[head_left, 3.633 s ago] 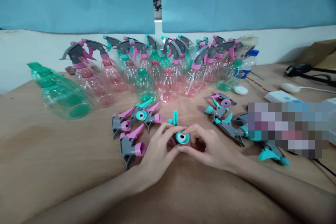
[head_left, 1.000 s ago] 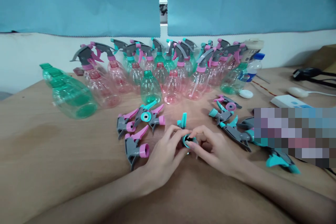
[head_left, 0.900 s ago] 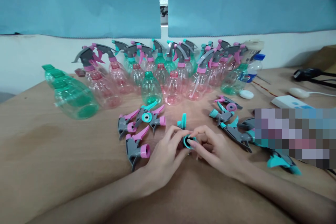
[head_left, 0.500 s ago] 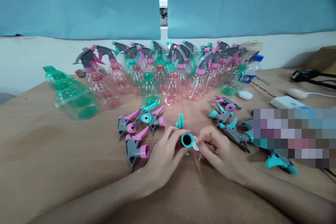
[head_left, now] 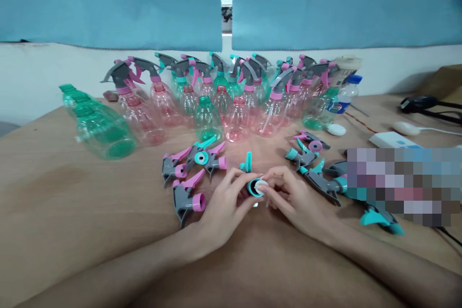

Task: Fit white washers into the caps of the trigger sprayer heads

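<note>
My left hand [head_left: 227, 199] is closed round a spray trigger head [head_left: 250, 187], its turquoise collar facing me and its turquoise lever pointing away. In a pinch, my right hand [head_left: 292, 197] holds a small white disc [head_left: 261, 186] at the collar's opening, covering part of the dark hole. Left of my hands lie several loose trigger heads, among them a grey and pink one [head_left: 187, 202]. More trigger heads lie on the right, such as a grey and turquoise one [head_left: 321, 185].
Behind stand several bottles, some fitted with trigger heads, some without, like an open green bottle [head_left: 208, 120] and an open pink bottle [head_left: 237, 122]. Green bottles [head_left: 104, 130] stand at left. A Pepsi bottle [head_left: 344, 98], a white mouse [head_left: 406, 128] and a white box [head_left: 393, 140] are at right.
My right hand has moved left with the white disc, from beside the collar to over its opening. My left hand keeps its hold on the trigger head.
</note>
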`<state>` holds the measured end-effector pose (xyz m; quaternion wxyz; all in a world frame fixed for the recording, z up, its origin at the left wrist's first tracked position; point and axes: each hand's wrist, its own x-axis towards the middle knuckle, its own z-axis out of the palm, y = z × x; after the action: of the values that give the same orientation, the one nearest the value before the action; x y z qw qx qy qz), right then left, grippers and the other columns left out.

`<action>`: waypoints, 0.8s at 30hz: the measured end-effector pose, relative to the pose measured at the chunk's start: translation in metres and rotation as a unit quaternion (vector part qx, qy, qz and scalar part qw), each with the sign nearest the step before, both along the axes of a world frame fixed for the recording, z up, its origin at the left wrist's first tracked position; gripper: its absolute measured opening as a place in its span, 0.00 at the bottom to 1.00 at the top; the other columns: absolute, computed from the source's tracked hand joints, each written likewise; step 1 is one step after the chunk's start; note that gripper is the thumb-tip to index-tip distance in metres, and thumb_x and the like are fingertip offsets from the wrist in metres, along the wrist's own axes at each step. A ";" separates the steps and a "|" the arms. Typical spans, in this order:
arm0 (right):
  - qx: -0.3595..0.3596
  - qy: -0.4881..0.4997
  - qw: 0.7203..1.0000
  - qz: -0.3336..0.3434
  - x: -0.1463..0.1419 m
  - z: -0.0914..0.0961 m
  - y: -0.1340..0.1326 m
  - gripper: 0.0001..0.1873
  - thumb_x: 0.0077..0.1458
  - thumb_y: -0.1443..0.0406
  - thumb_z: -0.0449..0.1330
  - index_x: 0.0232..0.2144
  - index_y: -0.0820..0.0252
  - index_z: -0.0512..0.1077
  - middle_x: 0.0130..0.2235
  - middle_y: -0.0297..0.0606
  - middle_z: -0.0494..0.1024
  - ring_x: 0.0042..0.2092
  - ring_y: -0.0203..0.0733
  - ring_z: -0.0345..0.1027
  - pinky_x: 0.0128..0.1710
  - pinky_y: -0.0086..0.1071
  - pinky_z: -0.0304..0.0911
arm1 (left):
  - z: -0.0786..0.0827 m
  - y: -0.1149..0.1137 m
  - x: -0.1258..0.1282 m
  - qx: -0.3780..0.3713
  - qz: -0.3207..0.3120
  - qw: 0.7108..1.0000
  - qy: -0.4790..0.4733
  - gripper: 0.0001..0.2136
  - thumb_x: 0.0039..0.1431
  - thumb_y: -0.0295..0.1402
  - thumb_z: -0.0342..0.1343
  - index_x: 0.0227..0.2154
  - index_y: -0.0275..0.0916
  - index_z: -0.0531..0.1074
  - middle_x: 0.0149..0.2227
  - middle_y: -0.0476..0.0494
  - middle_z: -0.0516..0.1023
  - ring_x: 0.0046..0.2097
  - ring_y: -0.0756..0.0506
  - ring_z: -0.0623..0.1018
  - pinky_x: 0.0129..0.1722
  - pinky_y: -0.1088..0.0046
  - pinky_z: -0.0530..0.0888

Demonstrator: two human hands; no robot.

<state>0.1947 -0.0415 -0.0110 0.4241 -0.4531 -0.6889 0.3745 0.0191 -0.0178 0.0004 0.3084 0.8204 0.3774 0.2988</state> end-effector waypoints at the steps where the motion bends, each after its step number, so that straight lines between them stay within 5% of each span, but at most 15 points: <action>1: -0.002 -0.001 1.000 -0.004 0.000 -0.001 0.000 0.06 0.61 0.61 0.52 0.38 0.56 0.59 0.21 0.25 0.67 0.22 0.33 0.63 0.23 0.27 0.59 | 0.000 0.000 0.000 0.005 0.000 1.000 0.000 0.15 0.59 0.26 0.56 0.48 0.44 0.68 0.44 0.46 0.67 0.45 0.45 0.71 0.46 0.65 0.71; 11: -0.005 0.003 0.999 -0.045 0.000 -0.008 0.004 0.10 0.58 0.59 0.57 0.34 0.55 0.59 0.23 0.26 0.66 0.23 0.32 0.62 0.23 0.26 0.59 | -0.003 0.002 -0.001 0.023 -0.008 1.000 0.003 0.18 0.59 0.23 0.55 0.50 0.47 0.67 0.45 0.46 0.66 0.45 0.46 0.71 0.46 0.64 0.71; 24: 0.090 -0.120 0.988 -0.024 0.004 0.002 0.003 0.06 0.61 0.63 0.53 0.33 0.58 0.66 0.29 0.33 0.73 0.27 0.33 0.65 0.27 0.26 0.60 | -0.002 0.000 -0.001 0.028 -0.016 0.999 -0.003 0.18 0.59 0.23 0.55 0.50 0.46 0.67 0.44 0.46 0.67 0.43 0.46 0.71 0.44 0.64 0.72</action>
<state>0.1989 -0.0388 -0.0090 0.3863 -0.4714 -0.7546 0.2432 0.0183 -0.0176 -0.0019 0.2913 0.8336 0.3548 0.3071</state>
